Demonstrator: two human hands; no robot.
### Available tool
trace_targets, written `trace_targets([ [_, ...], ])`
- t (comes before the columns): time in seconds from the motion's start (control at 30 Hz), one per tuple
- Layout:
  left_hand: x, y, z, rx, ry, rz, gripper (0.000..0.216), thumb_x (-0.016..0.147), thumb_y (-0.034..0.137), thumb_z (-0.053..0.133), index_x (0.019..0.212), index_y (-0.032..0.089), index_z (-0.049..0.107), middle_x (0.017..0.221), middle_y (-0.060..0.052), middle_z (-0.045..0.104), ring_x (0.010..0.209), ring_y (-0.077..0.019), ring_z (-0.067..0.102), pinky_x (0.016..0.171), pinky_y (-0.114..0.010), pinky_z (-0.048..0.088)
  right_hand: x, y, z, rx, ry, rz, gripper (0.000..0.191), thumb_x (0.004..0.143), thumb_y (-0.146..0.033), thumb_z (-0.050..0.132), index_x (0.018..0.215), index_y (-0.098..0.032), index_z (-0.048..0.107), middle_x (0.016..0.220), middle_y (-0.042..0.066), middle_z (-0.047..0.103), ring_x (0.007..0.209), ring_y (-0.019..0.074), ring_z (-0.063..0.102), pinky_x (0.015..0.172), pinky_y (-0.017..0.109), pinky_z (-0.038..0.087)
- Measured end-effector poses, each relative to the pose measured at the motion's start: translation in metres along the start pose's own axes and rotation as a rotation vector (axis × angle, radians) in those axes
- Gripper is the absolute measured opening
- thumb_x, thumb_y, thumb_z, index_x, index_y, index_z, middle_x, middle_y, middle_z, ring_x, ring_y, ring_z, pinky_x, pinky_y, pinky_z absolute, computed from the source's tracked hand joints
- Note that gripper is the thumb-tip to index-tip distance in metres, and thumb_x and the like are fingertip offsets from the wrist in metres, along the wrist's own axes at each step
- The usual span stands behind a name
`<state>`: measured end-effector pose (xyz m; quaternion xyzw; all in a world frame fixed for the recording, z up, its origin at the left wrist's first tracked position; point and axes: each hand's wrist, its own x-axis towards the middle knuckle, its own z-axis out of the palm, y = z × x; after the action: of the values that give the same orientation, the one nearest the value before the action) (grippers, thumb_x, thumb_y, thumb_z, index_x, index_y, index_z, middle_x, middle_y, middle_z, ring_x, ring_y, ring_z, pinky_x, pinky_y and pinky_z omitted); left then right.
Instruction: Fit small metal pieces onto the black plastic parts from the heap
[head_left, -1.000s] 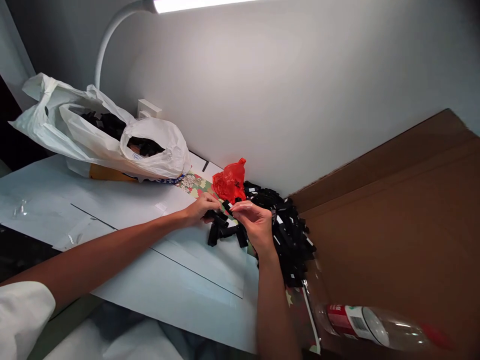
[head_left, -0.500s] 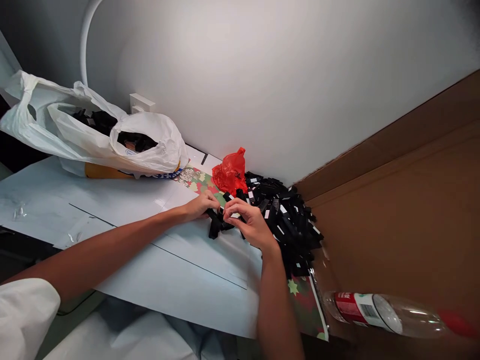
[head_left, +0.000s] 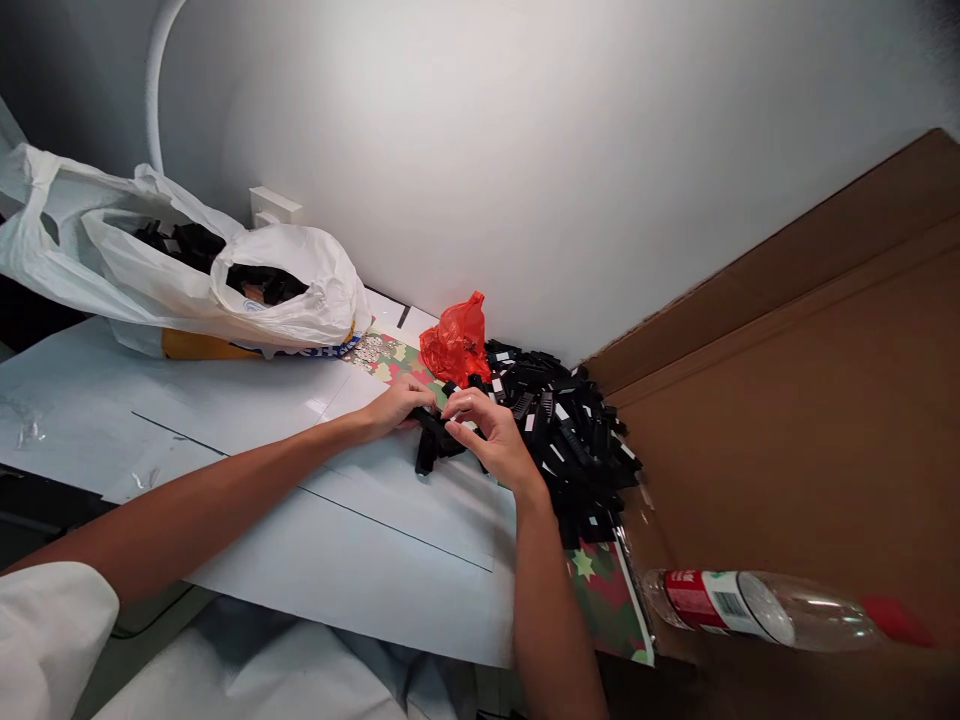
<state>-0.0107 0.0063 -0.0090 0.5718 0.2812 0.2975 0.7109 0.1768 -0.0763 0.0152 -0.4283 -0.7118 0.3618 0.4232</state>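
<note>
My left hand [head_left: 403,402] is closed around one end of a black plastic piece [head_left: 433,428], held just above the white board. My right hand [head_left: 491,432] is at the piece's right side, thumb and fingers curled in a pinch with the tips at its upper edge; whatever is between them is too small to make out. Another black piece [head_left: 425,455] shows just below. Right of my right hand spreads a heap of similar black pieces [head_left: 577,440], many with white labels.
A crumpled red plastic bag [head_left: 456,342] sits by the wall. Small silvery parts [head_left: 373,350] lie beside a white plastic bag [head_left: 322,270] holding more black pieces. A cardboard panel [head_left: 787,400] stands at right, with a clear plastic bottle [head_left: 817,615] lying near it.
My right fingertips have come closer to the black piece, which has turned slightly in my left hand. The whole view has shifted a little.
</note>
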Motion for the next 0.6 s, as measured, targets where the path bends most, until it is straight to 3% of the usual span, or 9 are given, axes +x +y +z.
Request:
trace_targets([
  [0.17,0.001,0.005,0.001,0.006,-0.007,0.055,0.020,0.070,0.035,0.067,0.063,0.017,0.060,0.047,0.006,0.039,0.036,-0.0062,0.030,0.038,-0.023,0.016,0.004,0.016,0.005,-0.023,0.142,0.000,0.038,0.087,-0.036,0.081,0.121,-0.026,0.067,0.121,0.007,0.068,0.098,0.0199,0.065,0.082,0.032,0.058],
  [0.3,0.001,0.005,0.002,0.045,-0.056,0.055,0.028,0.078,0.043,0.072,0.082,0.016,0.066,0.051,0.006,0.046,0.037,-0.0060,0.032,0.037,-0.022,0.017,0.007,0.024,0.004,-0.098,0.261,-0.028,0.027,0.087,-0.029,0.079,0.114,-0.024,0.073,0.114,0.006,0.070,0.093,0.0188,0.065,0.080,0.032,0.057],
  [0.43,0.003,0.004,0.002,0.063,-0.081,0.048,0.039,0.083,0.051,0.075,0.097,0.015,0.069,0.057,0.006,0.048,0.039,-0.0055,0.033,0.038,-0.021,0.019,0.007,0.028,-0.002,-0.093,0.280,-0.055,0.023,0.086,-0.025,0.080,0.109,-0.023,0.077,0.112,0.007,0.071,0.091,0.0191,0.066,0.079,0.033,0.057],
  [0.6,0.004,0.005,0.003,0.124,-0.120,0.082,0.048,0.082,0.059,0.078,0.095,0.012,0.071,0.061,0.004,0.051,0.045,-0.0053,0.036,0.041,-0.021,0.023,0.005,0.026,-0.005,-0.120,0.277,-0.084,0.022,0.087,-0.021,0.079,0.109,-0.024,0.080,0.112,0.007,0.071,0.097,0.0207,0.067,0.081,0.033,0.055],
])
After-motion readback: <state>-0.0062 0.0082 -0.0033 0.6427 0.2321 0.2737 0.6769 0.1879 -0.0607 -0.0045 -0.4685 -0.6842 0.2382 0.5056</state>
